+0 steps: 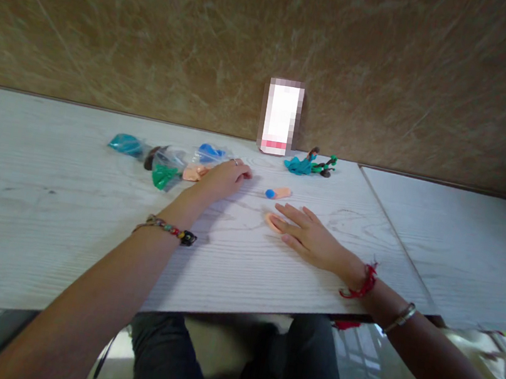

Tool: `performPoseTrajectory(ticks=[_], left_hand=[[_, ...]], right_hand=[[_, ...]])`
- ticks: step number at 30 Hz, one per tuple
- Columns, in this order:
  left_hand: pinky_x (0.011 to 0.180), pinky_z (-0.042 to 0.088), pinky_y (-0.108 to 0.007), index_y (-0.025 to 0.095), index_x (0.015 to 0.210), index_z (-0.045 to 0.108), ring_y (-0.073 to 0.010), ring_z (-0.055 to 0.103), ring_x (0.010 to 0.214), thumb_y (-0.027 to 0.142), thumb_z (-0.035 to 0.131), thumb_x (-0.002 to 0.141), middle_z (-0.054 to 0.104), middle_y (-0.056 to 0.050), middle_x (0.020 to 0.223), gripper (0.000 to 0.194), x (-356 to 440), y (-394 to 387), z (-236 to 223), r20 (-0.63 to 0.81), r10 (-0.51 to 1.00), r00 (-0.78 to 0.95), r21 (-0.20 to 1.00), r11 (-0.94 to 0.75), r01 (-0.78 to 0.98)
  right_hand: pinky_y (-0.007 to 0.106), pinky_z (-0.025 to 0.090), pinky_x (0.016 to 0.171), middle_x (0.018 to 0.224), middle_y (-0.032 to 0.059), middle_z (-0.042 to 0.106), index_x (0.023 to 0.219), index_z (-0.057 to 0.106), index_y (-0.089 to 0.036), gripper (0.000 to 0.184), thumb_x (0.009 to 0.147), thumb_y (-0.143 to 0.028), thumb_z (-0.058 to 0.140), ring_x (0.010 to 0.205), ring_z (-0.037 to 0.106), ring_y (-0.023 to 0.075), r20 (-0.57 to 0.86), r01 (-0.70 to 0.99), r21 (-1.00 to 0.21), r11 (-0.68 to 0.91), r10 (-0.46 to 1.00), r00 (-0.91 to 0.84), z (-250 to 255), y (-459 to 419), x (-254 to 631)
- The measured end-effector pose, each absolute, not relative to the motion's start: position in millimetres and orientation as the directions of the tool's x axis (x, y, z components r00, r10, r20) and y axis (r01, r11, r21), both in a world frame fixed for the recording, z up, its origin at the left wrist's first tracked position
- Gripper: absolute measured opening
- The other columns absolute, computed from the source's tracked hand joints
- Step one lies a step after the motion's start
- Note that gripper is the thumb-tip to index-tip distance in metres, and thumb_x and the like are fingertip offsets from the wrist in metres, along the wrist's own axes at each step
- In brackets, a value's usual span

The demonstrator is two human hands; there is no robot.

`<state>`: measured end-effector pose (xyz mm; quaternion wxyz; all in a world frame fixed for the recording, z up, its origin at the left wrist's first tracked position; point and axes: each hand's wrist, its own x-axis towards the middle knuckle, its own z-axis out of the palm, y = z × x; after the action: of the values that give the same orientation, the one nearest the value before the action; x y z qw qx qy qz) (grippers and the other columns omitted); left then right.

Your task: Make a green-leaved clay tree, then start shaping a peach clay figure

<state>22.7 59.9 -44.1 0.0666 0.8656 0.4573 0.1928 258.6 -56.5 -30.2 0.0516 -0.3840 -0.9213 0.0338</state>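
My right hand (307, 236) lies with its fingers spread and stretched out, over a flat oval piece of peach modelling clay (272, 221) on the table. The fingers partly cover this piece. Just beyond it is a small peach clay strip (283, 192) with a blue clay ball (270, 194) at its left end. My left hand (226, 179) rests on the table with its fingers curled, beside a bag of peach clay (195, 172). What is inside those fingers, if anything, is hidden.
Left of my left hand lie clear bags of blue clay (211, 153), green clay (163, 176), brown clay (150, 158) and teal clay (126, 145). A teal clay figure (301, 165) stands near the wall, beside a phone-like blurred white rectangle (282, 118). A seam (390, 223) crosses the tabletop at right.
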Motion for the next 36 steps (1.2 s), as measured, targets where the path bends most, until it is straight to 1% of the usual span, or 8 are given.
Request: performPoseTrajectory(ticks=[5,8,12,14,18,22,29,36], left_hand=[[0.085,0.041,-0.029,0.013,0.088,0.06,-0.0155,0.054,0.09,0.009,0.035,0.076,0.06,-0.007,0.093,0.029,23.4,57.9,-40.0,0.251,0.826,0.504,0.279,-0.56,0.78],[0.085,0.041,-0.029,0.012,0.088,0.061,-0.0161,0.053,0.091,0.008,0.034,0.076,0.06,-0.008,0.093,0.029,23.2,56.9,-39.6,0.254,0.825,0.506,0.274,-0.563,0.78],[0.085,0.042,-0.028,0.012,0.088,0.061,-0.0159,0.053,0.091,0.009,0.034,0.076,0.06,-0.008,0.093,0.029,22.0,56.3,-40.2,0.263,0.821,0.506,0.268,-0.566,0.78],[0.084,0.042,-0.028,0.012,0.087,0.061,-0.0158,0.054,0.091,0.009,0.035,0.076,0.06,-0.008,0.093,0.028,21.4,56.4,-40.4,0.266,0.822,0.503,0.269,-0.565,0.78],[0.084,0.042,-0.029,0.013,0.087,0.06,-0.0161,0.054,0.089,0.009,0.034,0.076,0.061,-0.007,0.092,0.029,20.8,58.1,-41.4,0.277,0.816,0.508,0.271,-0.573,0.773],[0.085,0.042,-0.03,0.012,0.088,0.061,-0.0169,0.054,0.09,0.009,0.034,0.076,0.061,-0.008,0.091,0.029,20.4,60.1,-42.7,0.277,0.815,0.509,0.263,-0.573,0.776],[0.084,0.042,-0.03,0.011,0.088,0.061,-0.0172,0.054,0.089,0.011,0.034,0.075,0.061,-0.009,0.092,0.03,18.2,59.7,-42.2,0.266,0.825,0.498,0.257,-0.559,0.788],[0.084,0.042,-0.031,0.012,0.087,0.061,-0.0175,0.054,0.09,0.012,0.034,0.076,0.061,-0.009,0.091,0.03,18.4,60.5,-42.6,0.281,0.818,0.502,0.276,-0.57,0.774]], right_hand=[[0.05,0.021,0.102,0.144,0.0031,0.024,0.133,0.031,-0.029,0.045,0.091,-0.039,0.018,0.131,0.023,0.0196,0.044,0.707,-0.148,0.692,0.718,-0.694,-30.0,-55.3,256.2],[0.05,0.021,0.103,0.143,0.0042,0.027,0.133,0.032,-0.028,0.045,0.091,-0.039,0.02,0.13,0.024,0.0198,0.07,0.698,-0.155,0.699,0.713,-0.698,-29.2,-57.3,257.2],[0.04,0.025,0.103,0.141,0.0068,0.03,0.132,0.035,-0.023,0.045,0.092,-0.035,0.02,0.129,0.027,0.0166,0.169,0.663,-0.187,0.724,0.689,-0.705,-28.4,-60.4,260.7],[0.038,0.027,0.102,0.141,0.0084,0.03,0.133,0.034,-0.02,0.046,0.092,-0.034,0.02,0.129,0.027,0.0165,0.182,0.655,-0.178,0.734,0.679,-0.711,-28.8,-60.3,261.2],[0.045,0.026,0.101,0.143,0.0072,0.026,0.134,0.03,-0.023,0.046,0.091,-0.037,0.02,0.129,0.026,0.0201,0.107,0.674,-0.107,0.731,0.682,-0.723,-30.7,-57.5,257.6],[0.048,0.026,0.1,0.143,0.0049,0.027,0.134,0.03,-0.026,0.046,0.092,-0.038,0.018,0.129,0.027,0.0198,0.087,0.683,-0.099,0.723,0.69,-0.718,-31.4,-56.8,255.3],[0.038,0.029,0.101,0.141,0.0087,0.031,0.134,0.032,-0.02,0.046,0.091,-0.035,0.022,0.127,0.029,0.0176,0.194,0.642,-0.16,0.75,0.661,-0.725,-29.9,-60.0,260.7],[0.042,0.029,0.099,0.139,0.008,0.034,0.133,0.033,-0.021,0.046,0.092,-0.036,0.021,0.126,0.032,0.0194,0.149,0.651,-0.097,0.753,0.658,-0.738,-30.5,-58.1,256.6]])
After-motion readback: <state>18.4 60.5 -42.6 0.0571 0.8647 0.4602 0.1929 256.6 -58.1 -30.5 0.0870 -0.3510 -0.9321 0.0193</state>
